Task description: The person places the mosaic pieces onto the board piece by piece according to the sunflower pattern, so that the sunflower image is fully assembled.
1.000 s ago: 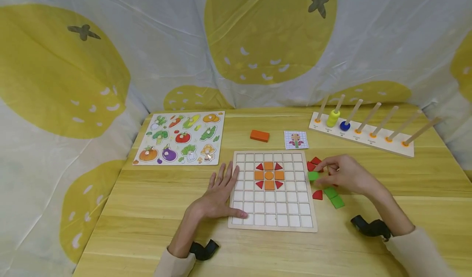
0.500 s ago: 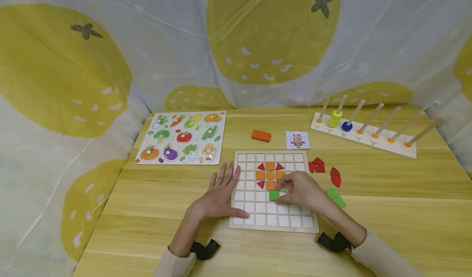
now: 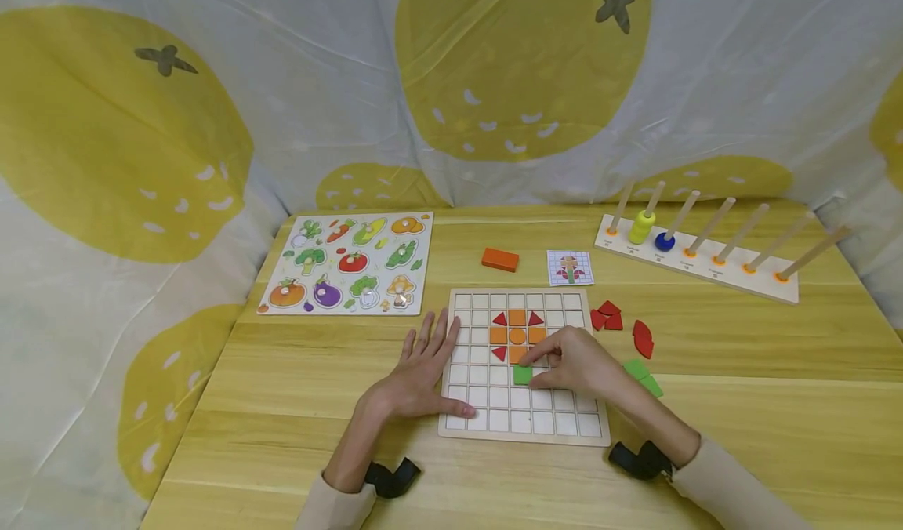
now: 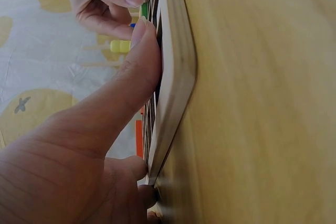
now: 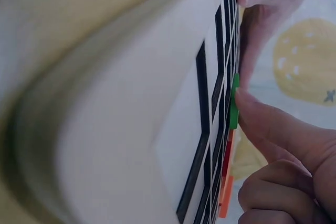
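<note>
A wooden grid board (image 3: 487, 438) lies on the table, with several orange squares, an orange circle (image 3: 517, 335) and red triangles (image 3: 499, 320) in its cells. My right hand (image 3: 582, 365) holds a green square tile (image 3: 522, 375) between thumb and index finger, just below the lowest orange square (image 3: 517, 354). In the right wrist view the thumb touches the edge of the green tile (image 5: 234, 103), close over the grid. My left hand (image 3: 412, 381) rests on the board's left side, fingers spread and thumb on a lower cell. One red triangle's place is hidden behind the right hand.
Right of the board lie several loose red pieces (image 3: 643, 339) and green tiles (image 3: 642, 377). Behind it are an orange block (image 3: 500, 260) and a pattern card (image 3: 570, 268). A vegetable puzzle (image 3: 346, 263) lies at back left, a peg stand (image 3: 705, 267) at back right.
My right hand has carried a green tile from the pile on the right to the board, then shifted it slightly left and nearer to me. The left hand keeps its place.
</note>
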{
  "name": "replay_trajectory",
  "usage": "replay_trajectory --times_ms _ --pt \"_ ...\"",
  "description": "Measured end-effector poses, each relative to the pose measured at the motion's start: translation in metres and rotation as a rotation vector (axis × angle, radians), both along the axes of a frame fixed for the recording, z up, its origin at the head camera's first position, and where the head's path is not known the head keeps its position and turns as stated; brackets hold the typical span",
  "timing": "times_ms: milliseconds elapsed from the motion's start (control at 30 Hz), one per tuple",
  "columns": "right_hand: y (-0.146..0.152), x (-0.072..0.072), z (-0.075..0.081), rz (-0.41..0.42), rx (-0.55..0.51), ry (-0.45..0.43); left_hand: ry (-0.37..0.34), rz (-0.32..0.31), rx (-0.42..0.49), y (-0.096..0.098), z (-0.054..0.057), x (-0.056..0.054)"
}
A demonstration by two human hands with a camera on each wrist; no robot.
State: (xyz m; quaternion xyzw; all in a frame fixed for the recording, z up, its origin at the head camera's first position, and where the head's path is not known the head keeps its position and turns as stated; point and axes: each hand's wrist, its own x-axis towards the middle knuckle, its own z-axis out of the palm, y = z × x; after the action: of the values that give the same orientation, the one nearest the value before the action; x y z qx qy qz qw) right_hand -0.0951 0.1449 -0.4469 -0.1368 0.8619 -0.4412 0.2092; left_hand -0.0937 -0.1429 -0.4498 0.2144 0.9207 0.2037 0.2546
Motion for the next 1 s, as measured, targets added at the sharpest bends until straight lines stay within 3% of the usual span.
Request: replay_trajectory --times_ms 633,800,1000 --pt "-0.001 -0.002 0.002 0.012 0.011 0.005 0.006 0.000 -0.015 0.001 -0.002 -0.001" --pt "0.026 -0.003 0.008 -0.004 0.005 0.034 0.012 -0.005 0.000 0.001 -0.001 -0.001" --pt "0.086 -0.007 0.012 0.000 0.006 0.002 0.015 -0.008 0.024 -0.001 -0.002 0.000"
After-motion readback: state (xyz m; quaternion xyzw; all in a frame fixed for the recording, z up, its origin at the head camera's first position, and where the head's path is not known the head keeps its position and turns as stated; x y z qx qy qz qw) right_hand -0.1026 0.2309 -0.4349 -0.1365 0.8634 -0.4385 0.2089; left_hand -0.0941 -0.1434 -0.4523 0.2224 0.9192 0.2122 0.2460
